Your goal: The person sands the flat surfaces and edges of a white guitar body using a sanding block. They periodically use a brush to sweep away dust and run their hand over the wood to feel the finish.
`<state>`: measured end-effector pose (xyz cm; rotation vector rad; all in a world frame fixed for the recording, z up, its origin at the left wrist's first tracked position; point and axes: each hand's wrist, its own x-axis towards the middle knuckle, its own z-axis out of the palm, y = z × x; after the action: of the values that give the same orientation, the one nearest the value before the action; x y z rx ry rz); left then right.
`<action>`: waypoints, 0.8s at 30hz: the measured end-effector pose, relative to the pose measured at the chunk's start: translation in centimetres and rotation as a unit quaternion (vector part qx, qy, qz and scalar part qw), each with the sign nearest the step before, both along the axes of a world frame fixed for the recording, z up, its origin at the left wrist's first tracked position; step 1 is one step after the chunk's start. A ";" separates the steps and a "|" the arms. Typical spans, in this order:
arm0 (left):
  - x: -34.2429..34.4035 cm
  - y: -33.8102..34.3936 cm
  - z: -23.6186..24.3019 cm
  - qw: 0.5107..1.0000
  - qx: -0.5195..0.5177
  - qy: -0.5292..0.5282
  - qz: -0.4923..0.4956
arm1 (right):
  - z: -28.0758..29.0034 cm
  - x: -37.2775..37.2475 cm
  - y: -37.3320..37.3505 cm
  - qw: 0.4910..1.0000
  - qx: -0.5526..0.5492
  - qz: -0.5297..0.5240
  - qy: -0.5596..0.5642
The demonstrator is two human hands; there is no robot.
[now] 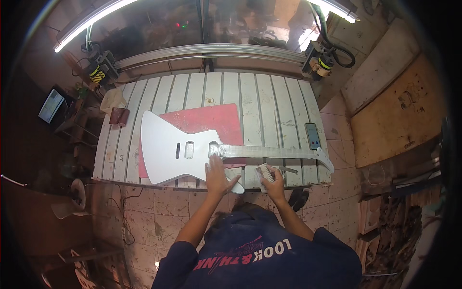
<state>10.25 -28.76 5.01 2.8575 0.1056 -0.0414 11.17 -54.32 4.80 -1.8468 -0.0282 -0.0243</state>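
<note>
A white, angular electric guitar (166, 144) lies flat on the slatted table, body to the left, its neck (264, 152) covered with pale tape and pointing right. The body has cut-out cavities. My left hand (219, 177) rests on the lower part of the body near the neck joint, fingers stretched and thumb apart. Just below the neck, my right hand (275, 187) is closed round a small pale brush-like block (263, 174) with a ridged, bristle-like side. Beside that hand, a flat grey metal piece (289, 170) lies on the slats.
A red mat (216, 118) lies partly under the guitar on the white slatted table (250, 96). A phone (312, 136) lies near the headstock. A brown sandpaper roll (119, 117) and a pale container (113, 99) stand at the left edge. A metal rail (207, 50) runs behind the table.
</note>
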 end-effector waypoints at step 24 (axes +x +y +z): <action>0.2 7.3 -3.0 0.994 -0.002 -0.113 -0.008 | 2.6 -11.2 -4.1 0.993 0.006 -0.116 -0.005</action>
<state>10.48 -21.49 1.97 2.8359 0.0360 0.2772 -0.01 -58.44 7.37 -1.8303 0.1795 -0.1961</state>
